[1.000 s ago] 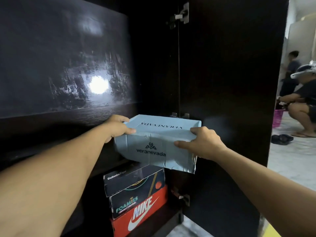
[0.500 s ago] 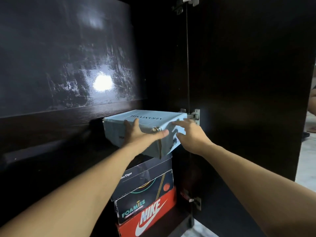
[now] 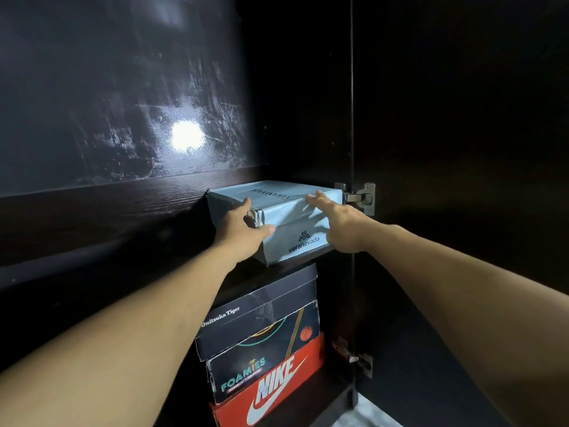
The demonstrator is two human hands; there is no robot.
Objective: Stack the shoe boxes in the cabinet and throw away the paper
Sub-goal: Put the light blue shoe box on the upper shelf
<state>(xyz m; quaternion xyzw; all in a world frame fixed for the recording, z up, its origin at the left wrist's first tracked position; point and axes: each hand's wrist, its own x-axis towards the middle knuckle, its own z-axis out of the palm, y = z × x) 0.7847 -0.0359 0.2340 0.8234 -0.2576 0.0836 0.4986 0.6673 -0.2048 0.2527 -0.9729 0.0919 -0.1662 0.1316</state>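
Observation:
A light blue veranevada shoe box (image 3: 295, 217) rests on a dark shelf inside the black cabinet (image 3: 292, 87), its crumpled front face toward me. My left hand (image 3: 243, 229) presses flat against its front left corner, thumb stretched across the front. My right hand (image 3: 338, 223) lies flat on the front right, fingers reaching over the top edge. Neither hand wraps around the box. Below it stand three stacked boxes: a black Onitsuka Tiger box (image 3: 258, 315), a dark Foamies box (image 3: 246, 374) and a red Nike box (image 3: 277, 392) at the bottom. No paper is in view.
The open cabinet door (image 3: 446, 149) stands at the right, held by a metal hinge (image 3: 360, 197) right beside the blue box and a lower hinge (image 3: 360, 362). A glossy dark panel (image 3: 107, 103) fills the left. A strip of pale floor (image 3: 363, 414) shows below.
The blue box went from held in the air in both hands to resting on the shelf, then was turned so its logo face points at me. My hands shifted from its sides to its front.

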